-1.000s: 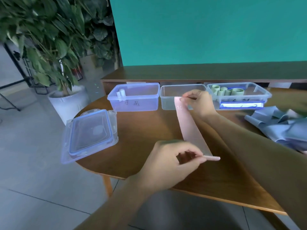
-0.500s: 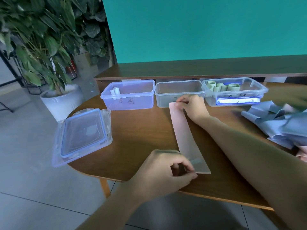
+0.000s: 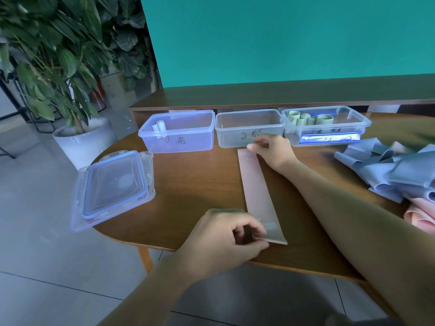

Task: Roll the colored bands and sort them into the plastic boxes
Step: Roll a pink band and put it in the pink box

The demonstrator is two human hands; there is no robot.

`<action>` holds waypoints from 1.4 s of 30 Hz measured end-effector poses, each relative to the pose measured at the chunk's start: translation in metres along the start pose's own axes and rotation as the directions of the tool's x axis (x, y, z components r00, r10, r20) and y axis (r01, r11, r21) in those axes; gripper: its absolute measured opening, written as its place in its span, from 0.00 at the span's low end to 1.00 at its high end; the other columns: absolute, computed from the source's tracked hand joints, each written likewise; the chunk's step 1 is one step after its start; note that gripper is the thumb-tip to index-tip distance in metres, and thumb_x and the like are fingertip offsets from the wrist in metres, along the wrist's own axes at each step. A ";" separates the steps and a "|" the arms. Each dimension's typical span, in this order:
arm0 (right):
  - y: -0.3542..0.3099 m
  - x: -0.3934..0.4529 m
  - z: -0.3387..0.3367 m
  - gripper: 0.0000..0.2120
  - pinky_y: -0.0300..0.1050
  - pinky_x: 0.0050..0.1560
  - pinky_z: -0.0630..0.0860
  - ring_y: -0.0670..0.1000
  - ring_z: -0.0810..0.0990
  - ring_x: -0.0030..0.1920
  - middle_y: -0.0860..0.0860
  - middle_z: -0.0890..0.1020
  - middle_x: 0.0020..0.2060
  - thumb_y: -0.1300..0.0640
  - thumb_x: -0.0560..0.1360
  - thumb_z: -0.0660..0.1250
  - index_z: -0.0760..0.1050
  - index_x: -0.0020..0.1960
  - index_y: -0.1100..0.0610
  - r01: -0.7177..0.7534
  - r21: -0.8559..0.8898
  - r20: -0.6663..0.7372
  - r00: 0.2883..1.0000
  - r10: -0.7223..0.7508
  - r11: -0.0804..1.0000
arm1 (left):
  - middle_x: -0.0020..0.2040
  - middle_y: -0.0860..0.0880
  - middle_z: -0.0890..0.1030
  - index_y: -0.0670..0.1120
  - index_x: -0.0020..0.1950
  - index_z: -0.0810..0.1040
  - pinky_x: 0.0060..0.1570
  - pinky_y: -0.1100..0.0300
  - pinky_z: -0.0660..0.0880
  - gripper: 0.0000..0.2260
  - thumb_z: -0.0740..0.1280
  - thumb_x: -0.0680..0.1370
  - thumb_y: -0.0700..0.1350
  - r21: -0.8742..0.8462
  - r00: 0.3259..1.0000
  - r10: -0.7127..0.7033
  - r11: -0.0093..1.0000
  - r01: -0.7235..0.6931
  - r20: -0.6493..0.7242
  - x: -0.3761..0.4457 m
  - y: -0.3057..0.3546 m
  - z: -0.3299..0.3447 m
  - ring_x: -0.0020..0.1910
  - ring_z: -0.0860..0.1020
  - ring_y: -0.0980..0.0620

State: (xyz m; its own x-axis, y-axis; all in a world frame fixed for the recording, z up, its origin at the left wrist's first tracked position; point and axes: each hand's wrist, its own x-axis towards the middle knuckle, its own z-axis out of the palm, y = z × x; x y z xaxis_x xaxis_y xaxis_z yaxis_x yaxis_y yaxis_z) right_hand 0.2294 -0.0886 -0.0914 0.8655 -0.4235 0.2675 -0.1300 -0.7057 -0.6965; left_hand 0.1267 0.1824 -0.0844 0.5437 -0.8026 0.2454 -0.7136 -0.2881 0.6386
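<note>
- Progress first, near the tabletop's far edge: bluish box (image 3: 179,134) on the left with one pale roll (image 3: 159,125) in it, clear middle box (image 3: 249,128) looking bare, right-hand box (image 3: 326,125) with several green rolls (image 3: 310,118) packed along its back wall.
- Loose lid (image 3: 113,188) hanging off the tabletop's left edge, not in play.
- Pink band (image 3: 259,194) lying flat, stretched from just before the middle box down toward the near edge, not rolled at all yet.
- Left hand (image 3: 223,241) at the near edge, thumb and fingers pinching the band's near end, probably about to start the roll.
- Right hand (image 3: 270,148) out at the band's far end, fingers loosely together and resting at its corner, forearm reaching across the table.
- Heap of grey-blue bands (image 3: 386,170) plus some pink ones (image 3: 421,215) by the right edge, so loads left to do.
</note>
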 end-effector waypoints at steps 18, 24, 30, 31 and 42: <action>-0.014 -0.208 -0.070 0.09 0.41 0.50 0.78 0.45 0.83 0.45 0.42 0.86 0.46 0.45 0.73 0.74 0.83 0.52 0.46 0.294 0.218 0.240 0.908 -0.343 0.931 | 0.38 0.66 0.77 0.51 0.50 0.86 0.34 0.72 0.70 0.08 0.78 0.72 0.49 0.069 0.987 0.110 0.992 -0.102 -0.118 -0.006 0.000 0.005 0.35 0.76 0.55; -0.006 -0.215 -0.077 0.10 0.49 0.56 0.78 0.47 0.83 0.53 0.43 0.84 0.49 0.48 0.73 0.76 0.84 0.50 0.51 0.363 0.196 0.335 0.848 -0.410 0.911 | 0.39 0.60 0.80 0.52 0.46 0.86 0.34 0.67 0.74 0.05 0.78 0.72 0.50 0.076 0.988 0.096 0.993 -0.087 -0.122 -0.009 0.001 0.009 0.36 0.78 0.52; -0.004 -0.213 -0.073 0.07 0.46 0.55 0.78 0.44 0.83 0.52 0.43 0.84 0.48 0.51 0.74 0.76 0.85 0.49 0.53 0.416 0.174 0.317 0.835 -0.451 0.893 | 0.40 0.57 0.81 0.52 0.43 0.87 0.35 0.62 0.76 0.03 0.78 0.72 0.49 0.064 0.991 0.077 0.995 -0.070 -0.112 -0.010 0.000 0.009 0.39 0.79 0.51; -0.004 -0.213 -0.072 0.07 0.46 0.55 0.78 0.44 0.83 0.52 0.42 0.84 0.48 0.51 0.74 0.76 0.85 0.49 0.53 0.414 0.171 0.311 0.838 -0.448 0.894 | 0.39 0.57 0.81 0.52 0.43 0.87 0.35 0.62 0.76 0.03 0.78 0.72 0.49 0.063 0.992 0.069 0.996 -0.063 -0.110 -0.010 0.000 0.009 0.39 0.79 0.51; -0.004 -0.208 -0.072 0.05 0.39 0.53 0.76 0.44 0.82 0.53 0.40 0.83 0.50 0.51 0.72 0.77 0.85 0.45 0.52 0.321 0.168 0.333 0.871 -0.360 0.932 | 0.38 0.58 0.80 0.52 0.42 0.86 0.35 0.69 0.72 0.02 0.77 0.73 0.49 0.065 0.997 0.011 0.998 -0.006 -0.077 -0.008 0.004 0.006 0.40 0.79 0.53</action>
State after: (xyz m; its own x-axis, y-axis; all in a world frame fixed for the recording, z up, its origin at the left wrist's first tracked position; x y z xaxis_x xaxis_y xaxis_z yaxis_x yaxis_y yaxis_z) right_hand 0.0155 -0.0386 -0.0960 0.9621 0.0748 0.2622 0.2382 -0.6985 -0.6748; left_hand 0.1165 0.1848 -0.0888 0.5683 -0.7630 0.3080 -0.7442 -0.3169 0.5880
